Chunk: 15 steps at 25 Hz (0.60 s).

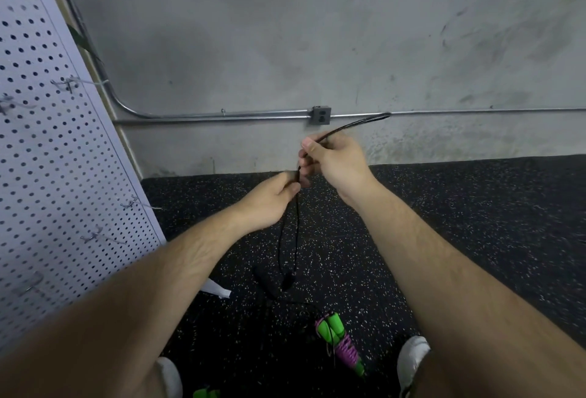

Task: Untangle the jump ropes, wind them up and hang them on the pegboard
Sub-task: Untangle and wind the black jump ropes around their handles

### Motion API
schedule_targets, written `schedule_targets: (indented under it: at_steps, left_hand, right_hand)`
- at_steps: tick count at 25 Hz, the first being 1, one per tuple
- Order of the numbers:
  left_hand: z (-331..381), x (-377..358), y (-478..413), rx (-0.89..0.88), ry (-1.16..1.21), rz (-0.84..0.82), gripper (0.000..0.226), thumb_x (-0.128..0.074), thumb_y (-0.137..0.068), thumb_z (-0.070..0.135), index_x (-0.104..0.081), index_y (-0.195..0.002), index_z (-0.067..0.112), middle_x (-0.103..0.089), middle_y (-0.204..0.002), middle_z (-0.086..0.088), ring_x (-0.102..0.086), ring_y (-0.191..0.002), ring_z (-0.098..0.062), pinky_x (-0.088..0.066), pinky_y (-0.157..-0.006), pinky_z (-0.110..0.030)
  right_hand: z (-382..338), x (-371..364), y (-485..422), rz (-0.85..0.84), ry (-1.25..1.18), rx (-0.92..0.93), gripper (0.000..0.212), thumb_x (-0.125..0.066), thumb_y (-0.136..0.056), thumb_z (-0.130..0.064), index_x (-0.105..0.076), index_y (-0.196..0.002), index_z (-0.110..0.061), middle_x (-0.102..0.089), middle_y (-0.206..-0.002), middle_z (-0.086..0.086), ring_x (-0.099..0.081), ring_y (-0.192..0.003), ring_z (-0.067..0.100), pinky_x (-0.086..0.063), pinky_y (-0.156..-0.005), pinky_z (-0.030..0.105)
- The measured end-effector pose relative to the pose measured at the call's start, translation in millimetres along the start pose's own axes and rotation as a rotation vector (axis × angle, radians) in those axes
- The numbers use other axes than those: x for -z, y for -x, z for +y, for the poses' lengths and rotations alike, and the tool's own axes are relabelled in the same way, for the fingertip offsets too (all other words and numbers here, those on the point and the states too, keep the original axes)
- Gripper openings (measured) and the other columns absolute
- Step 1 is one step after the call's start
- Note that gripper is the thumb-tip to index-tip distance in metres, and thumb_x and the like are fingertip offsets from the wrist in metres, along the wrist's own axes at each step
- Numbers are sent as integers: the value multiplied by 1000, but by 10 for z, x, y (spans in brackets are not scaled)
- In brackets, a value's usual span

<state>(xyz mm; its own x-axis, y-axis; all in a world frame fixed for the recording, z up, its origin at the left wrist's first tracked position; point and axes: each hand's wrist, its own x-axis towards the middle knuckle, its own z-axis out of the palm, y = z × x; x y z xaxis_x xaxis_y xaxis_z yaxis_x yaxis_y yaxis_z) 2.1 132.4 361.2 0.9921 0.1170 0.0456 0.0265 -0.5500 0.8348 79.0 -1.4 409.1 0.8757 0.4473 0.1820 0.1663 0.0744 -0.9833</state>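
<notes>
Since the black jump rope (360,122) looks thin, light and floppy — doubled bend poking past the curled fingers of the right hand (334,161), strands dangling below the left hand (269,199) pinching it — I'd grip near that fold.

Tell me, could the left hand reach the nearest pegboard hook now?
Probably yes. Nothing stands between the left hand and that hook on the pegboard, but the hand holds the black rope with the right hand.
</notes>
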Motion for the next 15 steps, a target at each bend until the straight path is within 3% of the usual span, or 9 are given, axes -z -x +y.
schedule_targets:
  at_steps: [3,5,7,10,13,15]
  left_hand:
    - [-4,-9,-6,22,30,6,24,-44,-108,22,-65,-95,21,-75,-85,5,-68,-83,-14,-53,-78,-46]
    - [36,69,-25,5,69,145,26,-45,-108,22,-66,-92,20,-75,-81,4,-67,-75,-4,-47,-73,-33]
    - [88,191,-78,-36,149,269,25,-46,-107,22,-67,-92,21,-75,-82,5,-68,-77,-4,-47,-75,-27]
    - [183,323,-113,-103,416,338,24,-46,-107,16,-66,-94,17,-74,-78,2,-71,-79,-16,-54,-78,-35]
    - [229,392,-108,-121,488,341,24,-45,-108,21,-68,-106,15,-77,-93,-1,-72,-90,-19,-56,-85,-38]
    - [175,426,-70,-89,500,266,26,-45,-107,32,-67,-117,22,-76,-111,1,-70,-106,-17,-55,-96,-40]
  right_hand:
    - [52,31,-3,15,11,-8,22,-64,-99,-13,-64,-102,8,-67,-77,10,-66,-66,21,-61,-69,38]
    - [70,89,11,15,64,-57,30,-70,-94,-25,-62,-106,2,-69,-81,6,-67,-70,21,-60,-78,45]
    - [133,86,94,-141,272,-148,34,-74,-89,-30,-58,-109,-8,-70,-87,3,-67,-71,18,-59,-80,43]
    - [320,-99,258,-430,656,-155,31,-75,-88,-33,-64,-112,-17,-70,-99,-2,-69,-83,17,-57,-78,34]
    - [336,-224,298,-407,705,-85,16,-66,-97,-31,-69,-90,-17,-65,-76,-4,-60,-66,13,-49,-67,30]
    - [218,-221,294,-343,648,-61,17,-62,-100,-28,-64,-83,-28,-63,-71,-7,-58,-61,11,-49,-62,29]
